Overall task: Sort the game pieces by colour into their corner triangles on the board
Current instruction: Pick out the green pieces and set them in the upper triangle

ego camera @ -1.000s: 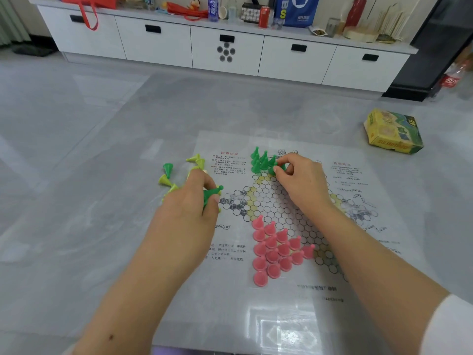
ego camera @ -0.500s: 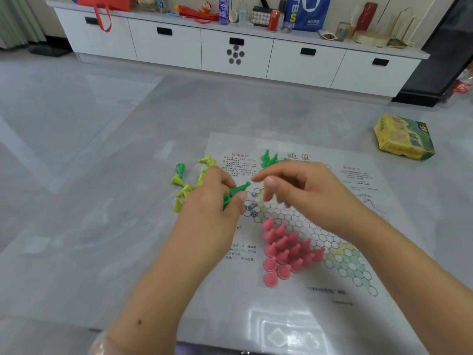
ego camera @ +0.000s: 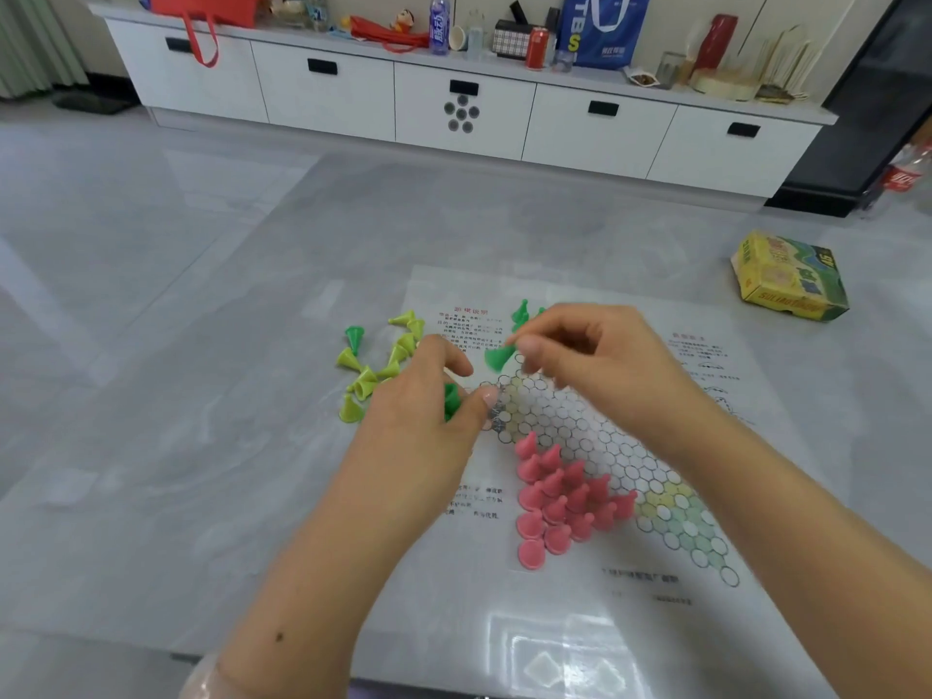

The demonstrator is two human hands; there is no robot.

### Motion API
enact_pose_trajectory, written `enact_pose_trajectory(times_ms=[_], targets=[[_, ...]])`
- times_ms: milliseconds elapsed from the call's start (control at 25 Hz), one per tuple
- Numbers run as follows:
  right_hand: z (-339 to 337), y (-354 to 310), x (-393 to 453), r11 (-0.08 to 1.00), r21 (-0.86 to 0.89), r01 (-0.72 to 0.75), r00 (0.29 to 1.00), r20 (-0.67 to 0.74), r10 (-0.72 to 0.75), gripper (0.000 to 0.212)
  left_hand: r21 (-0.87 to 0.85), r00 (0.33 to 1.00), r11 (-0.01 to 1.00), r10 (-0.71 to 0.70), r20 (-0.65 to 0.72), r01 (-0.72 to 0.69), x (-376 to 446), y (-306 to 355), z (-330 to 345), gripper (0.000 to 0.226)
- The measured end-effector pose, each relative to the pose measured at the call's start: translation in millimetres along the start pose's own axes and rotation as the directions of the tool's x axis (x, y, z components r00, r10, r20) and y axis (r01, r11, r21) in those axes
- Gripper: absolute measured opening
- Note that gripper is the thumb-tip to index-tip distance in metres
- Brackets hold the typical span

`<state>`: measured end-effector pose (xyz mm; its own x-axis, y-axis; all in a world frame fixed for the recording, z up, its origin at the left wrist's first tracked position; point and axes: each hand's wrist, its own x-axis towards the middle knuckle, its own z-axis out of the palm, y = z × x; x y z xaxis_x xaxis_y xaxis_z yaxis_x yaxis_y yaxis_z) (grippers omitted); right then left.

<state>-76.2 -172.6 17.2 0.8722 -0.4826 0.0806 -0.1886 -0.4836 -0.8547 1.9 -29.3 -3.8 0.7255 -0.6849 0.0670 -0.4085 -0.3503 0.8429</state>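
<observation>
A paper game board [ego camera: 706,502] printed with hexagon cells lies flat on the grey table. Several pink pieces [ego camera: 562,496] stand packed in its near corner triangle. A few green pieces [ego camera: 520,312] stand at the far corner, mostly hidden behind my right hand [ego camera: 600,360]. That hand pinches one green piece [ego camera: 498,356] by its tip, above the board. My left hand [ego camera: 428,416] is closed around more green pieces [ego camera: 450,400] at the board's left edge. Several yellow-green pieces [ego camera: 375,365] and one green piece [ego camera: 354,337] lie loose off the board to the left.
A yellow-green game box [ego camera: 789,277] lies on the table at the far right. A white cabinet [ego camera: 454,108] with bottles, a can and bags on top runs along the back wall. The table's near edge [ego camera: 504,691] is close to my forearms.
My right hand came back from the far green corner toward my left hand and took one green piece from it. The camera view shifted slightly.
</observation>
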Motion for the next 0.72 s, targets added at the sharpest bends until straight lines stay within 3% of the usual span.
enact_pose_trajectory(times_ms=[120, 280, 720], targets=[[-27, 11, 25, 0.955, -0.289, -0.069, 0.988, -0.152, 0.026, 0.008, 0.058, 1.000, 0.998, -0.030, 0.002, 0.030, -1, 0, -2, 0.011], [-33, 29, 51, 0.798, -0.602, -0.031, 0.999, -0.040, 0.008, 0.012, 0.098, 0.998, 0.994, -0.050, 0.048, 0.045, -1, 3, -5, 0.011], [-12, 45, 62, 0.717, -0.695, -0.049, 0.999, -0.034, 0.036, 0.015, 0.105, 0.995, 0.991, -0.090, 0.052, 0.084, -2, 4, -10, 0.004]])
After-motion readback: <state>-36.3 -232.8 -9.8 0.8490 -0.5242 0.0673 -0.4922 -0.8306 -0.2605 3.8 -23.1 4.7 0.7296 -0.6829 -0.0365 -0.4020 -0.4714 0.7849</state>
